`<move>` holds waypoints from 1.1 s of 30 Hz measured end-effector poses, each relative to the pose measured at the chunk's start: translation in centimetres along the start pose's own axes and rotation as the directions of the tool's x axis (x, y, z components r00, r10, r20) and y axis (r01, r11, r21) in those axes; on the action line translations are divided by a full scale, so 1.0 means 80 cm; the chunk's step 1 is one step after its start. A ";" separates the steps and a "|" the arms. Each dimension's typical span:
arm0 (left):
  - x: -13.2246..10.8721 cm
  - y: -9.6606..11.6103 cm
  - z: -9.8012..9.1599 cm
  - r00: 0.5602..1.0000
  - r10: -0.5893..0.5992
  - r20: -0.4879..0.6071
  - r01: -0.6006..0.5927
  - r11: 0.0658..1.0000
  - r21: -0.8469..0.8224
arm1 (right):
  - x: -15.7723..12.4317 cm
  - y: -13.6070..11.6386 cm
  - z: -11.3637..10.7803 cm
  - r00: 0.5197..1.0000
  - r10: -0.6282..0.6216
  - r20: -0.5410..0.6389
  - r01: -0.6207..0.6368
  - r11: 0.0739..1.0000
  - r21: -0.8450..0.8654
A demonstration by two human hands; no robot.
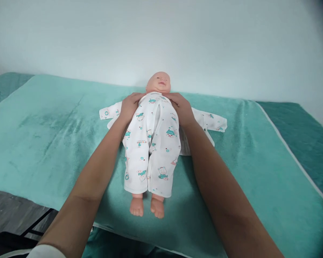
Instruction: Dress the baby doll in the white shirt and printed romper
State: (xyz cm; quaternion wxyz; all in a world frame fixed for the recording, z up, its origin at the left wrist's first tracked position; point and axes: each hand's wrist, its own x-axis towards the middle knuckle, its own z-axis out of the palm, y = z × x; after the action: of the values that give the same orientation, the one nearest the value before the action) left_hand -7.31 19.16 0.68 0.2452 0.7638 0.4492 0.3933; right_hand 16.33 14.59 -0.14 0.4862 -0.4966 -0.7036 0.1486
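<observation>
A baby doll [158,83] lies on its back, head toward the wall and bare feet [136,206] toward me. White baby pants [150,143] with a green and pink cartoon print cover its legs and body, their top edge just below the chin. At the left side of that edge my left hand [131,106] is closed on the pants. My right hand [182,107] grips the opposite side at the same height; fingertips of both are partly hidden. Beneath the doll, a matching white baby jacket [208,121] is spread flat, its sleeves out to both sides.
A light green plush cloth [56,143] covers the table under the doll, over a darker green cover [301,125] that shows at the right. A pale wall [161,39] stands behind. Grey floor [13,208] and a dark metal leg [39,220] show at lower left.
</observation>
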 end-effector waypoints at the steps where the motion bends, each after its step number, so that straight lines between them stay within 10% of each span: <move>1: -0.003 -0.002 -0.001 1.000 0.021 -0.007 -0.021 1.000 0.024 | -0.002 -0.001 -0.001 1.000 0.003 0.013 -0.002 1.000 -0.011; 14: -0.074 0.007 -0.017 1.000 0.000 -0.008 0.004 0.895 0.447 | -0.059 -0.015 -0.006 0.974 0.044 -0.222 -0.082 0.983 -0.164; 23: -0.105 0.034 -0.018 0.990 -0.024 -0.139 0.095 0.843 0.530 | -0.087 -0.035 -0.007 0.833 0.541 -0.117 -0.528 0.840 0.125; 33: -0.117 0.046 -0.016 0.943 -0.295 -0.158 0.291 0.956 -0.046 | -0.082 -0.090 -0.019 0.756 0.647 0.094 -0.608 0.643 0.465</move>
State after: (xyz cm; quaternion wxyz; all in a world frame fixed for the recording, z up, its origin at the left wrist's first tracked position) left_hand -9.18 9.21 0.53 0.2720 0.6511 0.5718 0.4185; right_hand 13.88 5.32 2.06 0.5371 -0.5823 -0.4093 0.4526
